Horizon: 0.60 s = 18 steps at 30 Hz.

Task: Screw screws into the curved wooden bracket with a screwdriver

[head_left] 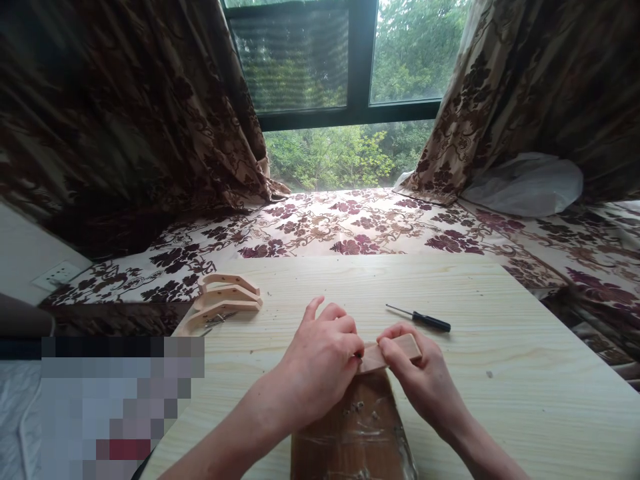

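My right hand [420, 363] is closed round a flat, pale wooden piece [375, 358], its thumb along the near side. At the left end of this piece, the fingers of my left hand [323, 360] are pinched together. Something small and dark shows at those fingertips, too small to name. Below both hands lies a brown cardboard box [350, 440] wrapped in clear tape, with small metal bits, probably screws [357, 407], on its top. A black-handled screwdriver [433, 322] rests on the table beyond my right hand, its shaft pointing left.
Several curved wooden pieces [227, 293] stand at the table's left edge, with metal bits [217, 321] beside them. Small crumbs dot the pale wooden table [500, 413]. Behind it are a flowered window seat [320, 230], curtains and a white plastic bag [530, 183]. A blurred patch covers the lower left.
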### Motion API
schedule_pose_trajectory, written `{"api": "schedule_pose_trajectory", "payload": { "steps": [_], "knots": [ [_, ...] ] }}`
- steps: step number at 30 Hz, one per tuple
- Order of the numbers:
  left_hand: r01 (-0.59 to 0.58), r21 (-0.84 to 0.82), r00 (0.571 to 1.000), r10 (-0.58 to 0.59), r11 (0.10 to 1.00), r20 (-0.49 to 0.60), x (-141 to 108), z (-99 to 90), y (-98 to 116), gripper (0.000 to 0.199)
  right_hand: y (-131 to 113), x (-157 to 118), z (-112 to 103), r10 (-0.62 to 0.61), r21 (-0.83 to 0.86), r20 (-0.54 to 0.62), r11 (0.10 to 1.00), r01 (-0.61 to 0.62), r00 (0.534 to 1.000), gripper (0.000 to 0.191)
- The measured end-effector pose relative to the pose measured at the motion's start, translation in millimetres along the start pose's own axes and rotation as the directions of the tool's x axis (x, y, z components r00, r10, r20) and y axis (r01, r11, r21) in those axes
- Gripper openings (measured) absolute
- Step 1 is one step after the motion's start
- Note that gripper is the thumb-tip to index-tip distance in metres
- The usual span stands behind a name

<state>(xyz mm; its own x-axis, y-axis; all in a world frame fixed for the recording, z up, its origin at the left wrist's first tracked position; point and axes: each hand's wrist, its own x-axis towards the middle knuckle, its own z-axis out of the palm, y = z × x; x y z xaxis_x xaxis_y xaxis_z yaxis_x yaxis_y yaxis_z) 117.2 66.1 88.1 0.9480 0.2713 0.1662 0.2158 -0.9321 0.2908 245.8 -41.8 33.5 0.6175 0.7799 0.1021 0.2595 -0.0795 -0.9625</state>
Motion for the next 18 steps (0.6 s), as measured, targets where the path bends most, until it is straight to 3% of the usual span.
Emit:
{"api": "schedule_pose_trajectory", "payload": {
  "steps": [9, 11, 13, 15, 16, 18],
  "knots": [
    [-0.018, 0.045, 1.000, 0.017, 0.999, 0.022, 1.5, 2.8, 0.8, 0.020, 1.7, 0.0, 2.3, 0.017, 0.031, -0.002, 0.999, -0.017, 1.000, 0.023],
    [-0.013, 0.039, 1.000, 0.012, 0.999, 0.024, 1.4, 2.0, 1.9, 0.021, -0.9, -1.6, -0.6, 0.038, 0.040, 0.043, 0.998, -0.040, 0.998, 0.024],
    [-0.003, 0.025, 1.000, 0.003, 1.000, 0.028, 1.3, 1.1, 2.4, 0.021, -4.0, -3.0, -9.9, 0.074, 0.052, 0.174, 0.995, -0.085, 0.982, 0.027],
    [0.001, 0.013, 0.999, -0.002, 1.000, 0.032, 1.2, 0.2, 2.4, 0.020, -4.4, -1.3, -26.4, 0.106, 0.057, 0.328, 0.990, -0.132, 0.939, 0.043],
    [0.001, 0.009, 0.999, -0.001, 1.000, 0.036, 1.1, -0.2, 2.3, 0.020, -2.6, 1.5, -36.7, 0.101, 0.048, 0.321, 0.991, -0.123, 0.941, 0.050],
    [-0.001, 0.003, 0.999, 0.000, 1.000, 0.047, 0.9, -1.1, 1.9, 0.019, 5.7, 12.3, -58.8, 0.044, -0.056, 0.193, 0.998, -0.034, 0.980, 0.052]
  ]
}}
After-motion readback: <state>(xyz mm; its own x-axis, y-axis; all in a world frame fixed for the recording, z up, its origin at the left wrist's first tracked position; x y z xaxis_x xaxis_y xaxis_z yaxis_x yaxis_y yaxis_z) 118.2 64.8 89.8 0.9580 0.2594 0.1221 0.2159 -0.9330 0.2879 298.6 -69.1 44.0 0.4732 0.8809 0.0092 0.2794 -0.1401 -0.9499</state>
